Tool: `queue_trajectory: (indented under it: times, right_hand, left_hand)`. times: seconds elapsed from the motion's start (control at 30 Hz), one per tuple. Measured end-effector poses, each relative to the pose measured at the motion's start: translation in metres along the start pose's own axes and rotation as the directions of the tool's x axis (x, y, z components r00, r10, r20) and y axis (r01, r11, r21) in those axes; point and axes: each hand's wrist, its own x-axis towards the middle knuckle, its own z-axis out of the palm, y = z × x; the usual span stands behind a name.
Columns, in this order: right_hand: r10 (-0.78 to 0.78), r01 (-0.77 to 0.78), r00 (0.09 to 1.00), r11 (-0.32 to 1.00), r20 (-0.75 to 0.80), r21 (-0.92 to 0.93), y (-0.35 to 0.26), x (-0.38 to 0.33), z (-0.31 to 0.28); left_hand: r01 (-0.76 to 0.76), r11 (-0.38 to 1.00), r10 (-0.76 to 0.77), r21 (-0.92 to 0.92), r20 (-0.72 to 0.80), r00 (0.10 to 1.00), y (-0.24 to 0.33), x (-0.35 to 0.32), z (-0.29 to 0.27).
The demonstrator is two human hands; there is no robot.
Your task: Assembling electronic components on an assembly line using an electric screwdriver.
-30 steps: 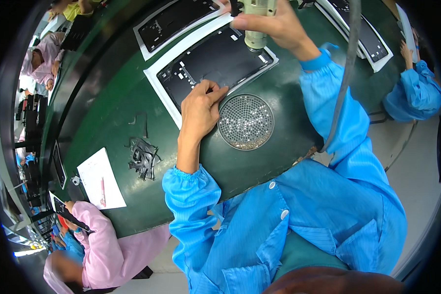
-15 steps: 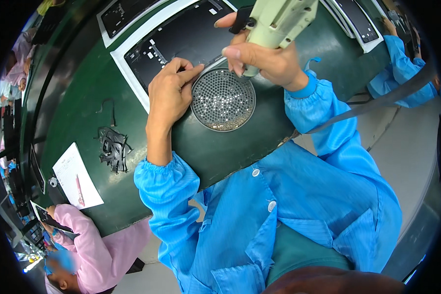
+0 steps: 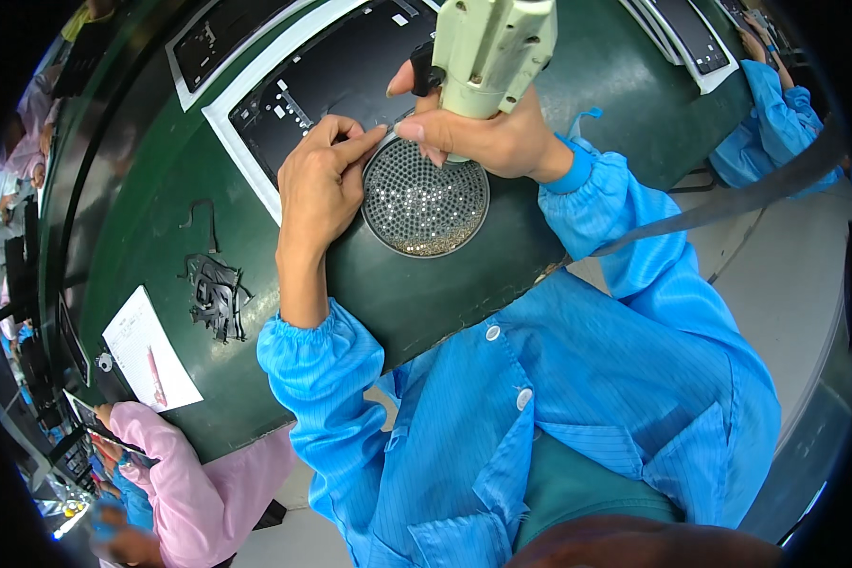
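Worktop: dark green, smooth-surfaced table (image 3: pixel 388 303), worn along its near edge.

On it, a white flat sheet (image 3: pixel 246 159) lies under a thin black rectangular panel (image 3: pixel 350 76) with small white and silver patches; the two extend out past the tool and hands.

Pale green, hard-cased handheld tool (image 3: pixel 492 57) with a black lever on its left side: raised in the right hand (image 3: pixel 502 137), which is wrapped around its lower body, thumb pointing left. The tool's lower end shows just under the fingers, overlapping the far rim of the dish in this view; contact cannot be judged.

Left hand (image 3: pixel 317 180): fingers curled, thumb and forefinger drawn close together between the panel's near edge and the dish's upper left rim. Cannot tell whether anything is pinched. Forefinger tip is just beside the right thumb.

White paper sheet (image 3: pixel 133 331), at left, well apart from the hands.

Round grey perforated dish (image 3: pixel 388 175): on the table, below the right hand, close to the left.

Heap of thin black strips (image 3: pixel 220 298): between paper and left forearm.

Slim pink pen (image 3: pixel 155 379): on the paper.

Tiny shiny metallic pieces (image 3: pixel 435 244): gathered toward the dish's near side.
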Motion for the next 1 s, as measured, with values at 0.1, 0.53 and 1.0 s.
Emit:
queue_trajectory:
  times: [0.1,0.53,1.0]
  right_hand:
    - [-0.026,0.027,0.999,0.999,0.036,-0.024,0.0,0.002,0.002]
    - [0.104,-0.09,0.991,0.985,-0.086,0.15,0.018,0.052,0.019]
    - [-0.399,0.424,0.899,0.896,0.182,-0.133,0.041,0.056,0.011]
  left_hand:
    - [0.005,1.0,-0.005,-0.01,-0.013,1.0,-0.002,-0.002,-0.001]
    - [0.023,1.0,-0.023,0.006,0.0,1.0,-0.004,-0.005,0.0]
    - [0.018,1.0,-0.018,-0.003,-0.01,1.0,-0.006,-0.004,0.002]
